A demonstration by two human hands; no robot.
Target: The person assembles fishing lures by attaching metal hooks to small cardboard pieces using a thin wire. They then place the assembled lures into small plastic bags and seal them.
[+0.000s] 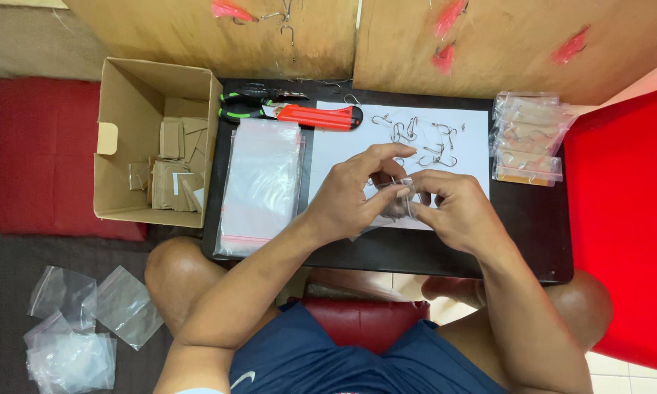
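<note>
My left hand (354, 193) and my right hand (456, 208) meet over a white sheet of paper (335, 149) on a small black table (532, 219). Together they pinch a small clear plastic bag (400, 201) between the fingertips. Loose metal fish hooks (423, 142) lie scattered on the paper just beyond my fingers. The bag's contents are hidden by my fingers.
A stack of clear zip bags (259, 186) lies left of the paper. Filled bags (527, 138) are piled at the table's right. Green-handled pliers (248, 102) and a red cutter (317, 115) lie at the back. An open cardboard box (149, 142) stands left; loose bags (80, 321) lie on the floor.
</note>
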